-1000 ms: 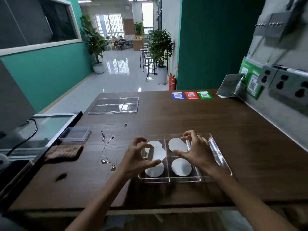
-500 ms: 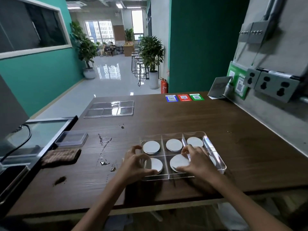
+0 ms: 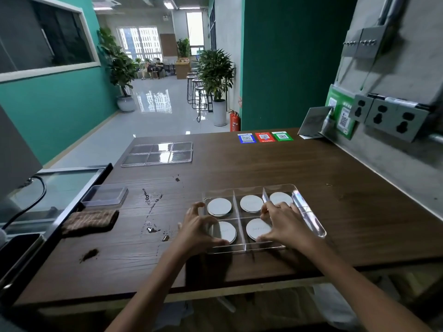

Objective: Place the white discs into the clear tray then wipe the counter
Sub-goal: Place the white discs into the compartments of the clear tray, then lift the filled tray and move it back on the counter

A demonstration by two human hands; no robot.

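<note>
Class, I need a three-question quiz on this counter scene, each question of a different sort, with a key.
1. True or false: the brown cloth lies inside the tray.
2. How many tray compartments show a white disc?
3. Which lies between the cloth and the tray: A) spilled liquid, B) a fire extinguisher, C) stools?

Key:
1. False; it lies at the counter's left edge, apart from the tray.
2. Five; the right hand covers the near right one. The left hand rests at the tray's near left corner.
3. A.
</note>
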